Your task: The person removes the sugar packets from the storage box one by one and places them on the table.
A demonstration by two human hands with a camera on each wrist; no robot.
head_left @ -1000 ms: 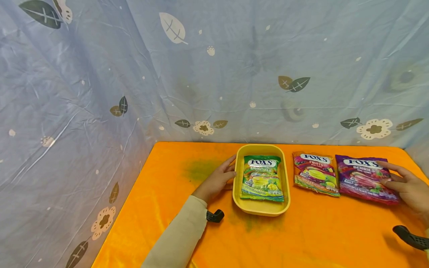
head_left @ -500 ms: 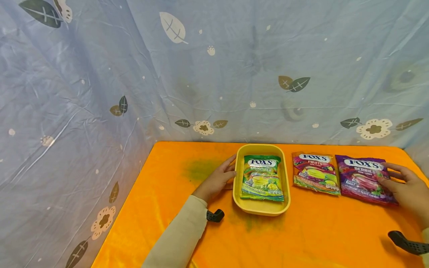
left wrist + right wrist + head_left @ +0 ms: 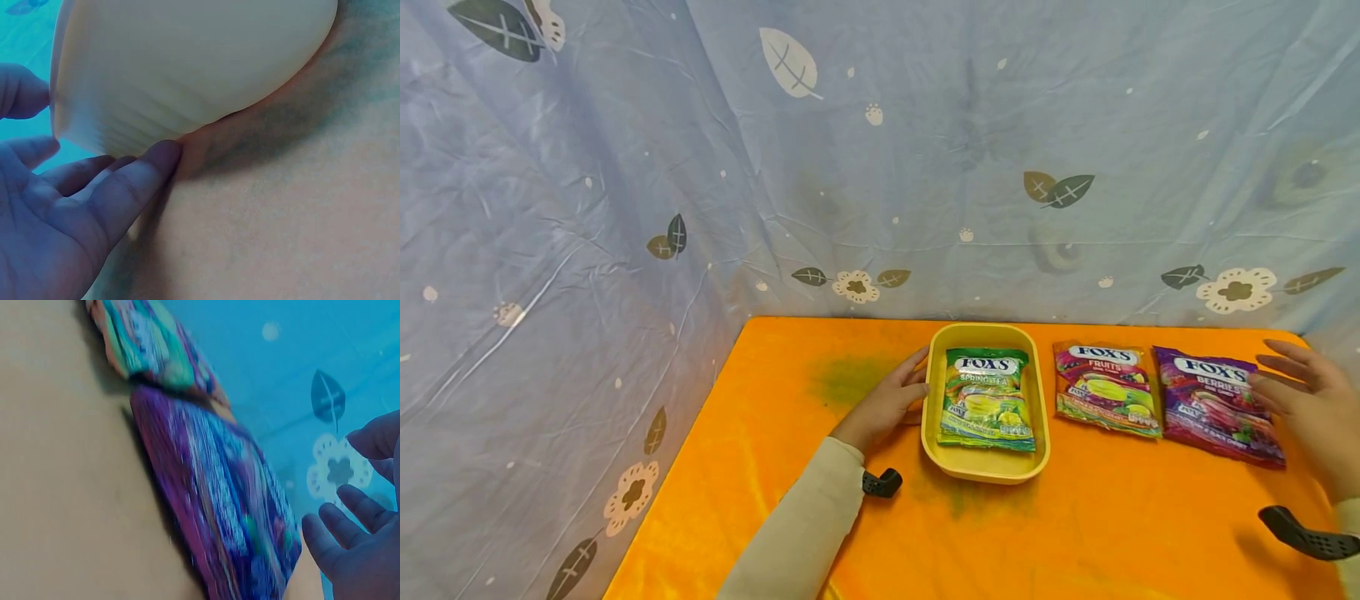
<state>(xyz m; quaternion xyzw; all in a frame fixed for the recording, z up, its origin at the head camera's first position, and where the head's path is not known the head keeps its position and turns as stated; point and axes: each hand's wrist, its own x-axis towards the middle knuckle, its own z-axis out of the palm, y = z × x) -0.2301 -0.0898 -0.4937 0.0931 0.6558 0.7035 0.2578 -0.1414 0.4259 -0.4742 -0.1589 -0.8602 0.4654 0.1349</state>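
In the head view my left hand (image 3: pixel 887 408) touches the left side of a yellow tray (image 3: pixel 985 467) with extended fingers. The left wrist view shows those fingertips (image 3: pixel 164 153) against the tray's ribbed outer wall (image 3: pixel 187 75). Inside the tray lies a green Fox's Spring Tea candy bag (image 3: pixel 985 404). To its right, an orange-red Fox's Fruits candy bag (image 3: pixel 1107 389) lies flat, with a purple Fox's Berries candy bag (image 3: pixel 1213 408) beside it. My right hand (image 3: pixel 1311 417) hovers at the purple bag's right edge, fingers spread; the right wrist view shows it apart from the bag.
An orange cloth (image 3: pixel 1112 533) covers the table. Pale blue curtains (image 3: pixel 925 167) with leaves and flowers hang behind it and at the left. A black strap piece (image 3: pixel 883 483) sits at my left wrist, another (image 3: pixel 1303 533) at the right.
My right hand has come off the purple bag, its fingers lifting and spreading. That bag has turned slightly and its right end sits a little lower and further left. My left hand stays still.
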